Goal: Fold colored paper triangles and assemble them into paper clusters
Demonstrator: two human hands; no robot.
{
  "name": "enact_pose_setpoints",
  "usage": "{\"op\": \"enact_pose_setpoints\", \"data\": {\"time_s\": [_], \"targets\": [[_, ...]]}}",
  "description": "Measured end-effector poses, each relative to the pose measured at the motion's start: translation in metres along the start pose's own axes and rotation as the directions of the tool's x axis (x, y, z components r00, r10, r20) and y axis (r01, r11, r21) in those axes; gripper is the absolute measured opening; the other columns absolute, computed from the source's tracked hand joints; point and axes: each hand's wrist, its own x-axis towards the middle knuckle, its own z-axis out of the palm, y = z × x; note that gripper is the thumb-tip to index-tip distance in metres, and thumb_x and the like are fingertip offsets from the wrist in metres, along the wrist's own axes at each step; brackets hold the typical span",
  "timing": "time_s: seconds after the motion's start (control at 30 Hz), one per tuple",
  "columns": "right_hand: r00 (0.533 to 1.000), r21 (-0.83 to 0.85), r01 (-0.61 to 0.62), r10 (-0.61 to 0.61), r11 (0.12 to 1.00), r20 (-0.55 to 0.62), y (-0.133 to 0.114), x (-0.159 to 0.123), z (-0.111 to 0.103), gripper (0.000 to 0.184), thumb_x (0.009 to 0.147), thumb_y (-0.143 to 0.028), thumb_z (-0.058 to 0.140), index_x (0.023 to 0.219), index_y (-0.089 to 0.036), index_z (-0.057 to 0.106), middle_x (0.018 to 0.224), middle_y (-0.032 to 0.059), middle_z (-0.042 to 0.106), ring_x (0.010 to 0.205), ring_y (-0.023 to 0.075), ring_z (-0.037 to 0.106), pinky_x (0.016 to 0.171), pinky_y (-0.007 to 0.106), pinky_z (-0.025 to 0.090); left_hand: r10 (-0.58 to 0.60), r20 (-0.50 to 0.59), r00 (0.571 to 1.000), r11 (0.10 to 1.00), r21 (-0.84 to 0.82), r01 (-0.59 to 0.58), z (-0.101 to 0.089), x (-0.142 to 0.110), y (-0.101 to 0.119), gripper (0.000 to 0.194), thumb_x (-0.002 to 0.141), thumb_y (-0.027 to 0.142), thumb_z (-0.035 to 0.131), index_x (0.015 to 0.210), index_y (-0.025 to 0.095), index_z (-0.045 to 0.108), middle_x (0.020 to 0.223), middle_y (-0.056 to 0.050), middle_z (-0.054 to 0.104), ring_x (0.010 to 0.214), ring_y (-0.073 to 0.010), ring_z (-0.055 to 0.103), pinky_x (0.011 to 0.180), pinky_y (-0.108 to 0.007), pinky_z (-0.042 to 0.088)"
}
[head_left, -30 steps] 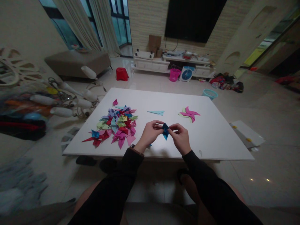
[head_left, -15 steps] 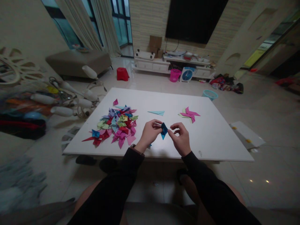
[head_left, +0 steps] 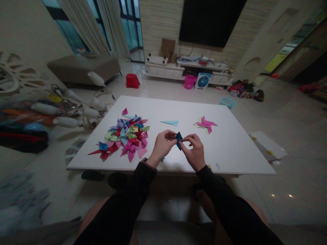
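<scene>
A small folded piece of dark blue origami paper, diamond-shaped, is held above the near half of the white table. My left hand pinches its left side. From the right, my right hand grips it between thumb and index finger. Just beyond the hands lies a light blue folded paper dart. A pink and pale green paper pinwheel rests farther right. To the left is a heap of colourful origami pieces, with a bright blue one at its near left edge.
One pink folded piece sits apart behind the heap. Lamp arms with white shades stand close to the table's left side. On the floor are a red stool, a pink bin and a turquoise basket.
My right thumb and index finger have moved left onto the blue paper, closing around its right side. The paper has turned slightly. My left hand keeps its pinch.
</scene>
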Motion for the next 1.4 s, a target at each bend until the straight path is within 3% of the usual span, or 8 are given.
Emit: {"op": "enact_pose_setpoints", "data": {"time_s": [0.27,0.47,0.67,1.4], "targets": [[0.980,0.151,-0.183,0.192,0.971,-0.044,0.001,0.003,-0.001,0.011,0.084,-0.028,0.067,0.077,-0.019,0.069,0.084,0.0027,0.062,0.080,0.0169,0.059,0.060,0.028,0.044,-0.042,0.050,0.998,0.994,-0.104,0.047,0.000,-0.002,0.004,0.027,0.064,0.020,0.082,0.086,0.014,0.066,0.085,-0.004,0.070,0.078,-0.0159,0.067,0.076,-0.029,0.053],[0.941,0.327,-0.321,0.338,0.889,0.004,0.003,0.005,0.000,0.017,0.079,-0.034,0.070,0.072,-0.019,0.070,0.081,0.0027,0.064,0.081,0.0183,0.059,0.061,0.028,0.041,-0.100,0.123,0.987,0.959,-0.253,0.129,0.004,-0.004,0.001,0.036,0.063,0.032,0.087,0.076,0.013,0.059,0.075,0.000,0.063,0.071,-0.0112,0.060,0.071,-0.025,0.046],[0.910,0.474,-0.396,0.404,0.787,0.090,0.010,0.004,0.005,0.019,0.076,-0.037,0.074,0.072,-0.019,0.072,0.078,0.0020,0.065,0.077,0.0177,0.056,0.067,0.030,0.041,-0.090,0.176,0.980,0.943,-0.303,0.141,0.006,-0.007,0.003,0.041,0.065,0.037,0.087,0.069,0.014,0.053,0.069,0.002,0.057,0.068,-0.0103,0.056,0.069,-0.025,0.044],[0.903,0.488,-0.383,0.428,0.785,0.021,0.016,0.002,0.006,0.016,0.075,-0.033,0.074,0.068,-0.019,0.071,0.073,0.0008,0.063,0.074,0.0173,0.054,0.069,0.031,0.041,-0.107,0.129,0.986,0.971,-0.198,0.131,0.001,-0.004,0.007,0.038,0.059,0.037,0.090,0.076,0.012,0.068,0.075,-0.003,0.065,0.072,-0.0137,0.059,0.072,-0.028,0.044]]}}
